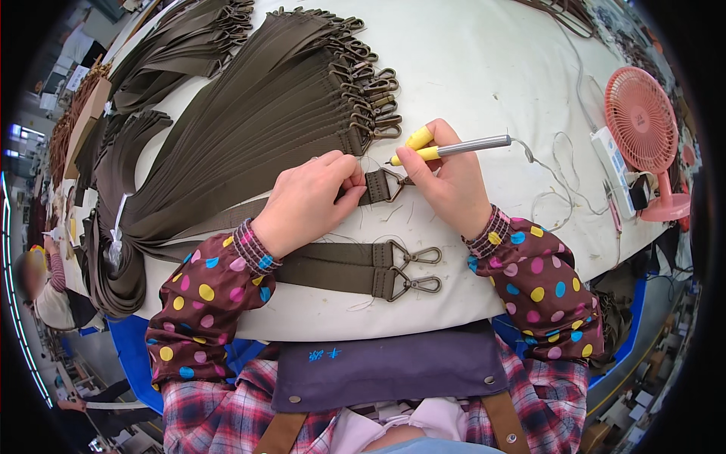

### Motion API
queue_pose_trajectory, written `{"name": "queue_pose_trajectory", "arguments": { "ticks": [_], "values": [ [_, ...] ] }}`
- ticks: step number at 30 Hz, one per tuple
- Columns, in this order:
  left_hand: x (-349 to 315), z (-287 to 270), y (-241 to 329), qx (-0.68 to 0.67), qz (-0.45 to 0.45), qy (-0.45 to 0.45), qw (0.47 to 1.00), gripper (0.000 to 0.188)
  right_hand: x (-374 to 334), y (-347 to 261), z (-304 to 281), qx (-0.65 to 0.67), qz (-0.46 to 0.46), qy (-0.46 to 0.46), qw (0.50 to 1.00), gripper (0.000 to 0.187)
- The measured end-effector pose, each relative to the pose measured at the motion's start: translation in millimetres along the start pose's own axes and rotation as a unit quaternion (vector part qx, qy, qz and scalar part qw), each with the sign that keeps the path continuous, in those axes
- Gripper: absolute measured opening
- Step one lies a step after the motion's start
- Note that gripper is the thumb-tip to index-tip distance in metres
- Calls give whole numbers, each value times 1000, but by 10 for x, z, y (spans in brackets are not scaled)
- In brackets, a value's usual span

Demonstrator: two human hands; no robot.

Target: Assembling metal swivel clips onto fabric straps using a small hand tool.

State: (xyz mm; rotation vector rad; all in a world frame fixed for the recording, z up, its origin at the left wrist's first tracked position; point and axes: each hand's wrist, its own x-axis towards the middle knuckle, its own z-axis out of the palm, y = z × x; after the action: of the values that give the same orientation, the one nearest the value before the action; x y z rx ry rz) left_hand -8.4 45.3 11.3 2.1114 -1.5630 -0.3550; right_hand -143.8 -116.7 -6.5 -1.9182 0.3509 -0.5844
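Note:
My left hand (306,198) is closed on a dark olive webbing strap (376,187), close to its stitched end. A metal snap hook (395,185) is attached at that end, with loose threads around it. My right hand (452,180) grips a slim corded pen-shaped tool (475,144) with a yellow grip and grey rear. Its thin tip points left, just above the strap end, and I cannot tell whether it touches a thread. One right finger has a yellow cover. Nearer to me lie two strap ends (333,269) with snap hooks, side by side.
A large fanned bundle of straps (257,98) covers the table's left, hooks pointing right; another bundle (178,57) lies behind. At right stand a pink fan (641,119) and a white power strip (611,170). The tool's cord (556,178) loops across the white table (484,68).

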Motion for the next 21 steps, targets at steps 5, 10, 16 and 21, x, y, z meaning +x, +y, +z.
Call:
{"name": "queue_pose_trajectory", "arguments": {
  "ticks": [5, 10, 16, 21],
  "values": [
    [68, -214, 30, 48, -1, 162, 986, 9, -27, 19, 1, 12, -26, 1, 1000, 15],
    [-10, -152, -19, 69, 38, 89, 993, 20, -38, -24, -150, -245, -144, -94, 954, 22],
    [-52, -28, -52, 67, 63, 23, 996, 35, -54, 16, -199, -251, -202, -138, 937, 30],
    [64, -331, 114, -160, -105, -151, 970, 23, -48, -180, -363, -244, -214, -173, 930, 31]
  ]
}}
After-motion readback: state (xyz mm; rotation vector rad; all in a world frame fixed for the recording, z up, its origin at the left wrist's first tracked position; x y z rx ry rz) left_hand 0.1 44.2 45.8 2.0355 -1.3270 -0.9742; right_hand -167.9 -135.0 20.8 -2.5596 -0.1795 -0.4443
